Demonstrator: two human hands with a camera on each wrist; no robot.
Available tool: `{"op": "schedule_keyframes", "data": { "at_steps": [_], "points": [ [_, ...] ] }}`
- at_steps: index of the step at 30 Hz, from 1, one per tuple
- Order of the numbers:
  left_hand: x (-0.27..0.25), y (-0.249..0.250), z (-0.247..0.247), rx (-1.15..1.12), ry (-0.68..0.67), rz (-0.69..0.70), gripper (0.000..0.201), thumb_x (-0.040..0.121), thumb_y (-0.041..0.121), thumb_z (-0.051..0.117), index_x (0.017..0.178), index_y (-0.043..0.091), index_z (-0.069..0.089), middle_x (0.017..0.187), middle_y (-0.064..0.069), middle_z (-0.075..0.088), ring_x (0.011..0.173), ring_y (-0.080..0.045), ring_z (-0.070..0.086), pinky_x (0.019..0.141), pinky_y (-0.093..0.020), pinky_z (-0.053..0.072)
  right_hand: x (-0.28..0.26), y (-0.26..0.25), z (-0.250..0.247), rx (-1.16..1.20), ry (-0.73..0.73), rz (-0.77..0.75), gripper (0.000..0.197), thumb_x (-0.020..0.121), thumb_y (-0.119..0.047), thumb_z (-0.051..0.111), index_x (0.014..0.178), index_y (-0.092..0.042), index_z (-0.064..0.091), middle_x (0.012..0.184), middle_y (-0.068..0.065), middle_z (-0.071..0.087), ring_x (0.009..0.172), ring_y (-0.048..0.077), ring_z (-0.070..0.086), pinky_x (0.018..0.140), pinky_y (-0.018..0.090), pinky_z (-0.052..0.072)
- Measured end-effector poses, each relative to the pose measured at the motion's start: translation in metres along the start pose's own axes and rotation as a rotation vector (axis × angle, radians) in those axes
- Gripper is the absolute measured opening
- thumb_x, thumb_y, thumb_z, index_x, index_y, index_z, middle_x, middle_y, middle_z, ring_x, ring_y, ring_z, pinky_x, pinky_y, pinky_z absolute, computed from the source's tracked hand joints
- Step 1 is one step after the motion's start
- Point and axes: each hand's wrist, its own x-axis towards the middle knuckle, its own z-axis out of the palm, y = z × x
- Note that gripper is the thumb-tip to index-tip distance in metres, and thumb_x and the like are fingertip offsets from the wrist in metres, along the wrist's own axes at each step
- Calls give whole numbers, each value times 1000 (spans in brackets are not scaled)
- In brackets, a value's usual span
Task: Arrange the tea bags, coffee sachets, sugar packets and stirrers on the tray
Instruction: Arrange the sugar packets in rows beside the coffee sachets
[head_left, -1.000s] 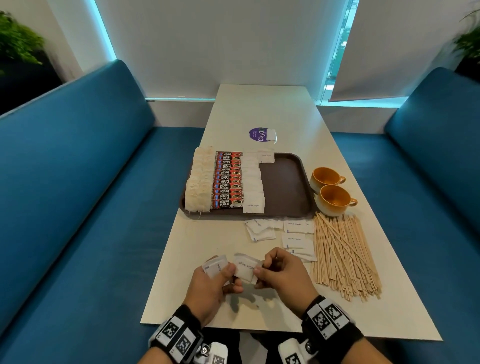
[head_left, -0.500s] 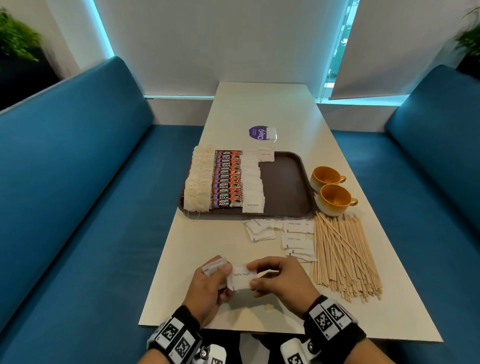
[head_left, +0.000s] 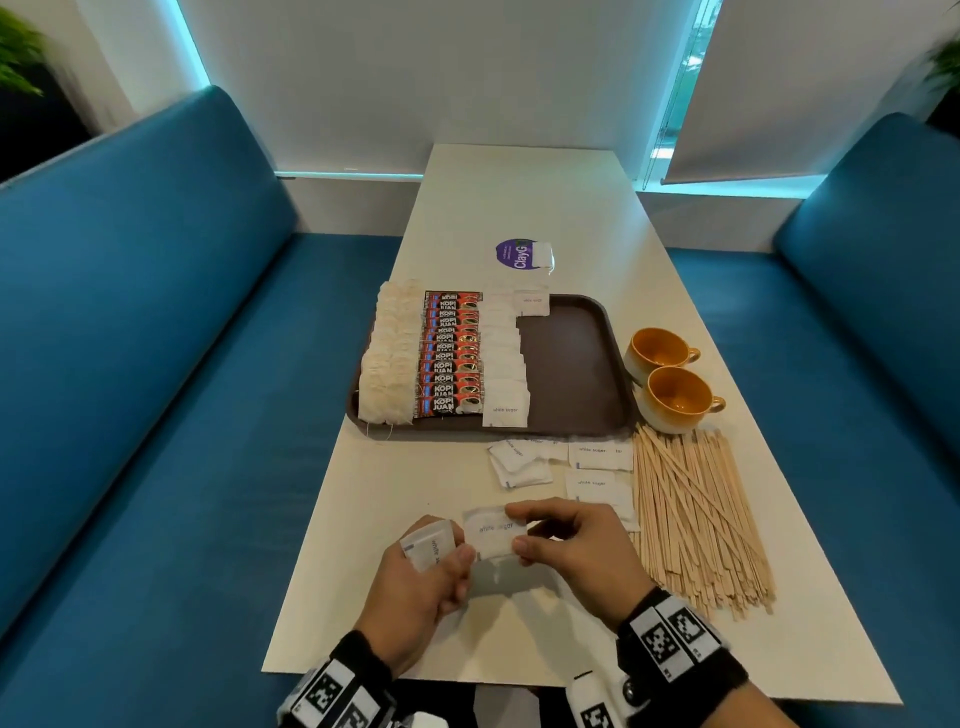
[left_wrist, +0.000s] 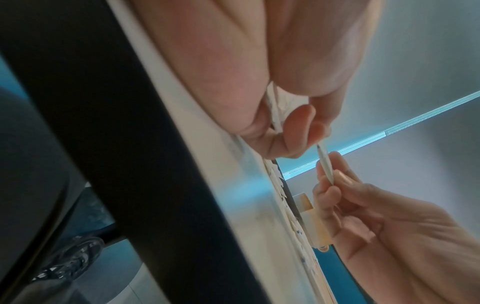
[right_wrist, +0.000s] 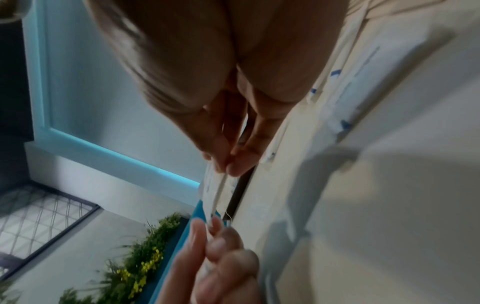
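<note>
A: White paper sugar packet (head_left: 492, 531), pinched at its right edge by the right hand (head_left: 576, 551), above the near table (head_left: 519, 639). The left hand (head_left: 415, 582) grips another packet (head_left: 427, 545) in curled fingers (head_left: 457, 558).

B: How will it handle?

A: Probably light, limp and crinkly; holding an edge seam seems best. The brown tray (head_left: 571, 364) farther back holds tea bags (head_left: 392, 358), coffee sachets (head_left: 451, 353) and a sugar row (head_left: 503, 358).

Head view high, forward-down; wrist views close, sharing sugar packet (head_left: 492, 531).
</note>
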Motion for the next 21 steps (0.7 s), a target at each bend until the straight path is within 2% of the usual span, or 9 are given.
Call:
{"op": "schedule_keyframes", "data": {
  "at_steps": [4, 5, 7, 9, 11, 13, 17, 19, 21],
  "points": [
    [2, 1, 0, -83, -16, -18, 38, 74, 21, 85, 100, 7, 61, 78, -19, 52, 62, -25, 51, 51, -28, 39, 30, -25, -17, 22, 96, -17, 30, 81, 1, 79, 104, -18, 79, 94, 3, 79, 83, 24, 76, 83, 33, 61],
    [3, 0, 0, -111, -36, -25, 37, 74, 17, 82, 103, 6, 61, 82, -22, 54, 66, -28, 54, 54, -30, 42, 44, -33, -25, 16, 123, -28, 28, 83, -2, 79, 105, -20, 78, 96, 2, 78, 85, 21, 76, 82, 32, 61],
    [6, -2, -3, -156, -90, -32, 38, 77, 0, 68, 113, 1, 58, 91, -28, 59, 75, -38, 61, 62, -39, 52, 80, -47, -41, 58, 185, -26, 27, 85, -4, 77, 106, -21, 77, 100, 2, 78, 89, 17, 76, 83, 31, 61],
    [8, -3, -3, -168, -123, -43, 52, 70, -9, 54, 121, -4, 54, 100, -34, 61, 88, -51, 64, 75, -48, 57, 125, -57, -57, 129, 257, 12, 25, 87, -2, 74, 106, -18, 77, 105, 3, 76, 93, 20, 76, 84, 33, 62],
    [11, -4, -4, -187, -133, -61, 65, 61, -3, 60, 125, -7, 52, 104, -39, 61, 97, -59, 64, 81, -49, 58, 173, -64, -70, 138, 328, 22, 22, 87, 3, 74, 100, -14, 77, 106, 7, 74, 93, 24, 75, 83, 32, 62],
    [14, -4, -5, -204, -131, -82, 73, 56, 5, 67, 127, -8, 51, 106, -42, 62, 101, -61, 64, 82, -50, 60, 216, -69, -79, 96, 367, 13, 23, 84, 6, 75, 90, -16, 77, 104, 11, 75, 88, 25, 74, 76, 29, 62],
    [17, -7, -7, -252, -130, -103, 69, 71, 8, 74, 133, -5, 47, 116, -42, 62, 107, -61, 62, 89, -60, 57, 278, -74, -89, 3, 394, 11, 26, 84, 8, 74, 82, -19, 75, 94, 10, 75, 74, 22, 68, 66, 26, 62],
    [17, -8, -9, -247, -119, -142, 71, 70, 13, 76, 132, -5, 47, 118, -40, 63, 109, -60, 62, 85, -57, 57, 303, -70, -91, -77, 403, 17, 26, 85, 6, 75, 82, -21, 75, 93, 9, 76, 72, 21, 67, 61, 24, 61],
    [18, -11, -12, -271, -125, -184, 73, 67, 11, 80, 131, -6, 48, 118, -41, 62, 110, -61, 61, 86, -57, 53, 324, -64, -92, -162, 395, 30, 25, 84, 4, 76, 84, -21, 76, 94, 8, 76, 73, 20, 68, 60, 24, 60]
  ]
}}
